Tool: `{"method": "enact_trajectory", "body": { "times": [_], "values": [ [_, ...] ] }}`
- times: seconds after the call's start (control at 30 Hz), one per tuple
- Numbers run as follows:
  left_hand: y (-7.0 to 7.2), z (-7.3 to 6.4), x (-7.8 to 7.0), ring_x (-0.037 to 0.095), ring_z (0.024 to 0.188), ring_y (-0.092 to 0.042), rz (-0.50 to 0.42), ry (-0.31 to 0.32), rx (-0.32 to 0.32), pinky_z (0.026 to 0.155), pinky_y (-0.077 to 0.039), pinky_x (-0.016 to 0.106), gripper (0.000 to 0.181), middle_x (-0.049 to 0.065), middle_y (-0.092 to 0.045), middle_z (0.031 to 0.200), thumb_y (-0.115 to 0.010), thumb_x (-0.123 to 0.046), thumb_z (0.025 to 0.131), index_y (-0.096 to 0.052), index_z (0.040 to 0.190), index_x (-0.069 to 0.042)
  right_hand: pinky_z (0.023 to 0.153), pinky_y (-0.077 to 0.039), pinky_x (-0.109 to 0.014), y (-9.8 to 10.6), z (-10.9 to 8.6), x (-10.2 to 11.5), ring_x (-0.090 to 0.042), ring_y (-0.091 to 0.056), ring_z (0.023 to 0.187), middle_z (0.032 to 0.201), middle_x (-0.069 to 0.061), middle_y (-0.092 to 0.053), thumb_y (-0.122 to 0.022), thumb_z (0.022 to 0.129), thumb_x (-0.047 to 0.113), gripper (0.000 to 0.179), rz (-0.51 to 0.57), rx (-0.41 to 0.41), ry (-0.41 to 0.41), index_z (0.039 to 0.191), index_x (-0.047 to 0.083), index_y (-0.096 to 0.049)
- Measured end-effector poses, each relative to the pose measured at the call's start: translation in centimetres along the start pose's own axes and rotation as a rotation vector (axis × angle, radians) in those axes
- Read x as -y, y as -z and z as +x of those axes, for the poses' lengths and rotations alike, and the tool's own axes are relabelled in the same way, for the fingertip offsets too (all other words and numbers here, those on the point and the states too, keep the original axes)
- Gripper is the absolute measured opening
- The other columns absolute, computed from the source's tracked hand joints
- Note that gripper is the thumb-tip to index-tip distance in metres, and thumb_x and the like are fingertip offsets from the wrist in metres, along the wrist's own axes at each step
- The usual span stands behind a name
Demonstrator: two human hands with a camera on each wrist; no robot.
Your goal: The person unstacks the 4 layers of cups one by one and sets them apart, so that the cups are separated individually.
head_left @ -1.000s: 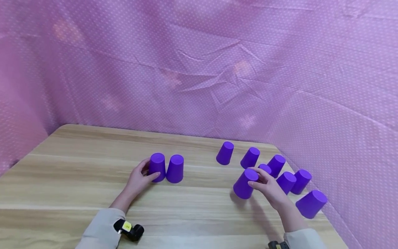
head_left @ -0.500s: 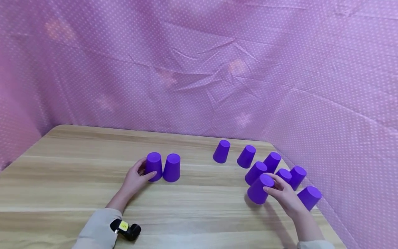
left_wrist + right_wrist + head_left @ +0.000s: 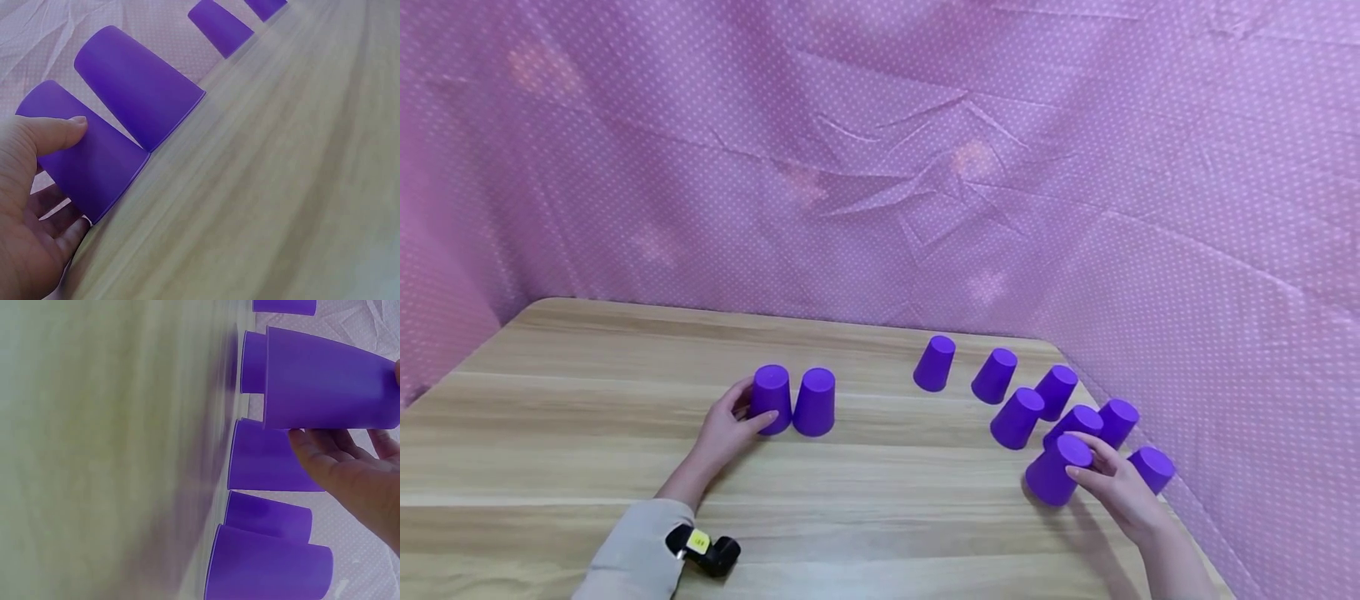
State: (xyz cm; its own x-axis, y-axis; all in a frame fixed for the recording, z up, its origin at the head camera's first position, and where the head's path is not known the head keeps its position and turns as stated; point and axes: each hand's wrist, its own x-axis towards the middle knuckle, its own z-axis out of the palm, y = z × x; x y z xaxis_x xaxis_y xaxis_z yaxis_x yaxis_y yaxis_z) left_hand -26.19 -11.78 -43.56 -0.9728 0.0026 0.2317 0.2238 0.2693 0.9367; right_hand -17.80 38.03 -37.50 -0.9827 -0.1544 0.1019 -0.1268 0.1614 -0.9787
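My left hand (image 3: pixel 724 432) holds an upside-down purple cup (image 3: pixel 771 392) that stands on the table, thumb across its near side and fingers round the far side. Right beside it stands a second upside-down purple cup (image 3: pixel 815 404), their lower rims meeting in the left wrist view. On the right, my right hand (image 3: pixel 1122 487) grips another inverted purple cup (image 3: pixel 1051 475) between thumb and fingers. In the right wrist view this cup (image 3: pixel 331 381) hangs a little above the table, its rim apart from the surface. It partly hides a cup (image 3: pixel 1071 423) standing behind it.
Several more inverted purple cups stand at the right of the wooden table (image 3: pixel 865 517), among them one cup (image 3: pixel 1017 419) nearby, a cup (image 3: pixel 935 364) at the back and a cup (image 3: pixel 1152 468) by the right edge. A pink dotted cloth (image 3: pixel 880 208) hangs behind.
My right hand has carried its cup rightward and nearer to me, past the standing cups, and lower over the table. My left hand keeps its hold. The head view has shifted slightly.
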Motion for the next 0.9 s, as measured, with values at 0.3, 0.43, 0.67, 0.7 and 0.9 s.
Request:
{"method": "enact_trajectory", "body": {
  "times": [0.3, 0.43, 0.67, 0.7, 0.9],
  "values": [
    [0.4, 0.3, 0.1, 0.037, 0.113, -0.036, -0.002, -0.003, 0.013, 0.095, -0.031, 0.043, 0.064, 0.027, -0.039, 0.122, -0.066, -0.013, 0.076, -0.033, 0.128, 0.002, 0.079, -0.044, -0.019, 0.4, 0.2, -0.3, -0.006, -0.052, 0.095, 0.105, 0.008, -0.055, -0.052, 0.082, -0.002, 0.037, 0.036, 0.018, -0.007, 0.116, 0.012, -0.046],
    [0.3, 0.5, 0.2, 0.037, 0.113, -0.036, -0.011, -0.006, 0.017, 0.095, -0.031, 0.043, 0.064, 0.027, -0.039, 0.122, -0.066, -0.013, 0.076, -0.033, 0.128, 0.001, 0.079, -0.044, -0.019, 0.7, 0.1, -0.7, -0.007, -0.053, 0.093, 0.103, 0.006, -0.055, -0.051, 0.081, -0.004, 0.037, 0.060, 0.026, -0.006, 0.113, 0.015, -0.048],
    [0.4, 0.4, 0.2, 0.037, 0.113, -0.036, -0.003, 0.008, 0.013, 0.095, -0.031, 0.043, 0.062, 0.028, -0.038, 0.122, -0.066, -0.011, 0.076, -0.034, 0.127, 0.002, 0.079, -0.045, -0.020, 1.0, -0.2, -1.6, -0.007, -0.053, 0.092, 0.102, 0.006, -0.055, -0.050, 0.082, -0.005, 0.037, 0.078, 0.028, -0.029, 0.110, 0.019, -0.049],
    [0.4, 0.3, 0.2, 0.037, 0.113, -0.036, -0.002, 0.008, 0.012, 0.095, -0.031, 0.043, 0.062, 0.028, -0.038, 0.122, -0.066, -0.011, 0.076, -0.034, 0.127, 0.002, 0.079, -0.045, -0.020, 0.9, -0.2, -1.7, -0.007, -0.053, 0.092, 0.102, 0.006, -0.055, -0.050, 0.082, -0.005, 0.037, 0.077, 0.027, -0.032, 0.110, 0.019, -0.049],
    [0.4, 0.2, 0.0, 0.037, 0.113, -0.036, 0.000, 0.004, 0.006, 0.095, -0.031, 0.043, 0.062, 0.028, -0.038, 0.122, -0.066, -0.011, 0.076, -0.034, 0.127, 0.003, 0.080, -0.044, -0.021, 1.0, 0.0, -1.4, -0.008, -0.053, 0.095, 0.104, 0.004, -0.055, -0.051, 0.082, -0.004, 0.040, 0.052, 0.037, -0.032, 0.120, 0.008, -0.044]
  ]
}}
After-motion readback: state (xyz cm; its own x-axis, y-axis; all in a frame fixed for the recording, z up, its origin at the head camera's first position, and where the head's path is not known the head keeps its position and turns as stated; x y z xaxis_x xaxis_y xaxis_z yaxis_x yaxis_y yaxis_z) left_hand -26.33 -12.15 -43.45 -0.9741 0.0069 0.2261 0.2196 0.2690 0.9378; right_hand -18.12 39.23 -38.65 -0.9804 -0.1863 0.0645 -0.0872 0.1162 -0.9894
